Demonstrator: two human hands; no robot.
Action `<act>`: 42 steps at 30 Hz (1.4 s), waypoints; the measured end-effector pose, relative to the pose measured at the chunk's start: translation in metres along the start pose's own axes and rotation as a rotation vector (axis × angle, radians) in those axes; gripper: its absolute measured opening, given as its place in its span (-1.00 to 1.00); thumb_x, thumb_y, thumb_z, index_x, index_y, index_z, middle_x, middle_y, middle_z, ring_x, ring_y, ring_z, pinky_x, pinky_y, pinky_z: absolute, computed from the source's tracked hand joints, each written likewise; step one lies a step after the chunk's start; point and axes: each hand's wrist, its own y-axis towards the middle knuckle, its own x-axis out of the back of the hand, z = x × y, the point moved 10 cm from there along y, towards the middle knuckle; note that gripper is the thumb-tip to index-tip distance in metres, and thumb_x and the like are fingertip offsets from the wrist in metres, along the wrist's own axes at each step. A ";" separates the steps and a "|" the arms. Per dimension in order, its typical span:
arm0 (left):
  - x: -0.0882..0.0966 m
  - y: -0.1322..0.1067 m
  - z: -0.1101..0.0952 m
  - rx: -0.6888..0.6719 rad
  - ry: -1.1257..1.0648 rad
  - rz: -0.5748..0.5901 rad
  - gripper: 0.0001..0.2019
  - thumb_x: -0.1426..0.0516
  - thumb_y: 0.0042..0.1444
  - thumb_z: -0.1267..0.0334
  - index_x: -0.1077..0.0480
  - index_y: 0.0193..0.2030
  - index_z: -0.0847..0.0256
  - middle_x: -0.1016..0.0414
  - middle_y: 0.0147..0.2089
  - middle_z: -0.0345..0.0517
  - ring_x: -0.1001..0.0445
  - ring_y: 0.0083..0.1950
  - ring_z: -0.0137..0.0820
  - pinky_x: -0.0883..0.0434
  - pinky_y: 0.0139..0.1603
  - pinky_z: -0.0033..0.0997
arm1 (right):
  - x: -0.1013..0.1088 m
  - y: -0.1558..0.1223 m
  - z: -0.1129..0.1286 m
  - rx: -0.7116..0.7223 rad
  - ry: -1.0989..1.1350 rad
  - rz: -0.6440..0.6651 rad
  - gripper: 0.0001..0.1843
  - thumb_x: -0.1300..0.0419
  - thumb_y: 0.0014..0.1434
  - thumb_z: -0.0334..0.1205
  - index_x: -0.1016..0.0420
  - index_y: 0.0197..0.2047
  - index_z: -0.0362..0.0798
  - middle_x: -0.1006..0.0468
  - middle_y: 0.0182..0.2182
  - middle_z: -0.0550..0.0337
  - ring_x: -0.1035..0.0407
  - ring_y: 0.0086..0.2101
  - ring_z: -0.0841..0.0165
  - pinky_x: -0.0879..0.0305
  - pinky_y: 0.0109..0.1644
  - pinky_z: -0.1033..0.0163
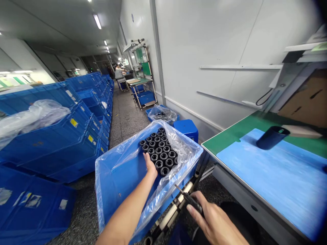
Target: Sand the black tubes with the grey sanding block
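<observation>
Blue crate (112, 194) | film liner (178, 143), black rings (159, 149) | left fingers (147, 157) spread at rings | right fingers (197, 199) gripping black tool (191, 201)

we look out from the person's head, facing forward and down, with a blue plastic crate (114, 194) close below us, the left hand (150, 166) and right hand (214, 217) near, a workbench (250, 132) at our right, and a long aisle (125, 115) stretching ahead.
</observation>
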 end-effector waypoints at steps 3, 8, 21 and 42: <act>0.002 0.005 -0.002 0.006 -0.058 -0.133 -0.38 0.18 0.42 -0.02 -0.09 0.45 0.36 0.08 0.57 0.16 -0.12 0.50 -0.25 -0.28 0.31 -0.30 | -0.014 0.004 -0.006 0.010 0.009 -0.007 -0.52 0.12 0.42 0.15 -0.37 0.11 0.03 -0.65 -0.33 0.10 -0.59 -0.21 0.15 -0.37 -0.19 0.25; 0.007 0.004 0.000 -0.013 -0.102 -0.153 -0.33 0.24 0.45 -0.03 0.23 0.56 0.30 0.10 0.57 0.08 -0.21 0.46 -0.32 -0.32 0.28 -0.43 | -0.019 0.005 -0.014 -0.023 0.004 -0.053 -0.53 0.11 0.43 0.15 -0.34 0.14 0.03 -0.63 -0.36 0.13 -0.58 -0.24 0.15 -0.33 -0.21 0.24; 0.003 0.008 0.001 -0.018 -0.150 -0.133 -0.33 0.21 0.44 -0.04 0.30 0.56 0.16 0.10 0.58 -0.03 -0.16 0.49 -0.32 -0.29 0.38 -0.23 | -0.004 0.023 -0.003 -0.112 -0.073 -0.134 -0.58 0.14 0.46 0.09 -0.29 0.12 0.00 -0.65 -0.36 0.10 -0.60 -0.24 0.11 -0.23 -0.30 0.23; 0.003 0.009 -0.001 -0.032 -0.057 -0.143 -0.26 0.25 0.42 -0.14 0.29 0.56 0.28 0.06 0.57 0.05 -0.20 0.47 -0.28 -0.35 0.30 -0.34 | 0.008 0.011 -0.008 -0.109 -0.003 -0.151 -0.51 0.09 0.44 0.14 -0.32 0.18 -0.01 -0.62 -0.33 0.10 -0.56 -0.25 0.15 -0.29 -0.24 0.23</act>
